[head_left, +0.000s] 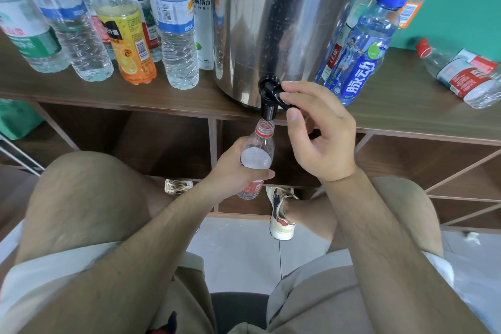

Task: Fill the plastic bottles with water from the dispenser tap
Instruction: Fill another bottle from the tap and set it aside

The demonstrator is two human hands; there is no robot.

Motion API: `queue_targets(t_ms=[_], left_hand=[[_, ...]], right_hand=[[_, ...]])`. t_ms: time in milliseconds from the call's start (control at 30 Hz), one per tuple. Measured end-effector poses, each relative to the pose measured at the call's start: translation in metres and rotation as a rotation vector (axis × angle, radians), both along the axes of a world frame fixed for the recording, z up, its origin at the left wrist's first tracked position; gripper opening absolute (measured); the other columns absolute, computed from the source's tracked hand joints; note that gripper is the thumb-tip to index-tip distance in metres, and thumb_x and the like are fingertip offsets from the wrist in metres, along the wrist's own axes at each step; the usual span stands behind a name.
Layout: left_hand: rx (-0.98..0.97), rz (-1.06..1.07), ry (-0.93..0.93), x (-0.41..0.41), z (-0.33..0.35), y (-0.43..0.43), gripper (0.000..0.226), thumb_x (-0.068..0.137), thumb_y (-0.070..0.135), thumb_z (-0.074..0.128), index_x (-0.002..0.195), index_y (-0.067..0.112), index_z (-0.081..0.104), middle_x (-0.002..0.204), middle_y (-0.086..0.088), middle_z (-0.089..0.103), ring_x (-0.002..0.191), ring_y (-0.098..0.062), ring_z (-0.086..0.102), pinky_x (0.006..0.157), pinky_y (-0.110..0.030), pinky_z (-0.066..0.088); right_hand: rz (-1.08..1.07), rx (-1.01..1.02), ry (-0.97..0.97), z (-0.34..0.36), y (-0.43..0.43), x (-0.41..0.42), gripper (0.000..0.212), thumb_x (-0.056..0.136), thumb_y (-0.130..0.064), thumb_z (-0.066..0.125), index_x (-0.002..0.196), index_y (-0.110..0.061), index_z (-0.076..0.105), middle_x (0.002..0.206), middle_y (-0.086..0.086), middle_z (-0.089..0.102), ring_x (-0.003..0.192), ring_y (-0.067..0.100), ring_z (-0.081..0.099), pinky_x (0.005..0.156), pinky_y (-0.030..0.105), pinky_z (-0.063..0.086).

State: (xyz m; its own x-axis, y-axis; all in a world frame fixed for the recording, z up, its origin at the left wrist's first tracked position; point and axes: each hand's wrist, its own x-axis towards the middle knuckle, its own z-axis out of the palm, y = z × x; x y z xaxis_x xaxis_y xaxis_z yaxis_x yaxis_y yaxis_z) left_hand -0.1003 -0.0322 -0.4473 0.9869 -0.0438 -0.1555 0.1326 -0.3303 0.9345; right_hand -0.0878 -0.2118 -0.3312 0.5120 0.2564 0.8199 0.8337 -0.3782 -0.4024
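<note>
Head view: an uncapped, partly filled plastic bottle is gripped around its body by the left hand and held with its mouth directly under the black tap of the steel dispenser, whose lever is pinched between thumb and forefinger of the right hand.

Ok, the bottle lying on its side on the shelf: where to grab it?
Probably the bottle round its labelled middle, gripped across its width from above. It lies flat on the shelf, cap pointing left, both long sides free, and the neck is narrower.
</note>
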Motion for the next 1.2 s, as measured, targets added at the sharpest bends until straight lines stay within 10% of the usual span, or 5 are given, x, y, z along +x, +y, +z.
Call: queue_targets(t_ms=[1200], left_hand=[[-0.009, -0.028, -0.001, -0.0017, 0.001, -0.001, 0.081, 0.074, 0.046, 0.092, 0.135, 0.05, 0.039, 0.122, 0.026, 0.053, 0.109, -0.004, 0.057, 0.078, -0.015, 0.043]], right_hand=[[-0.009, -0.007, -0.023, 0.0005, -0.0001, 0.0011, 0.022, 0.104, -0.009, 0.059, 0.112, 0.004, 0.076, 0.127, 0.013, 0.071, 0.101, 0.006, 0.066, 0.076, 0.013, 0.046]])
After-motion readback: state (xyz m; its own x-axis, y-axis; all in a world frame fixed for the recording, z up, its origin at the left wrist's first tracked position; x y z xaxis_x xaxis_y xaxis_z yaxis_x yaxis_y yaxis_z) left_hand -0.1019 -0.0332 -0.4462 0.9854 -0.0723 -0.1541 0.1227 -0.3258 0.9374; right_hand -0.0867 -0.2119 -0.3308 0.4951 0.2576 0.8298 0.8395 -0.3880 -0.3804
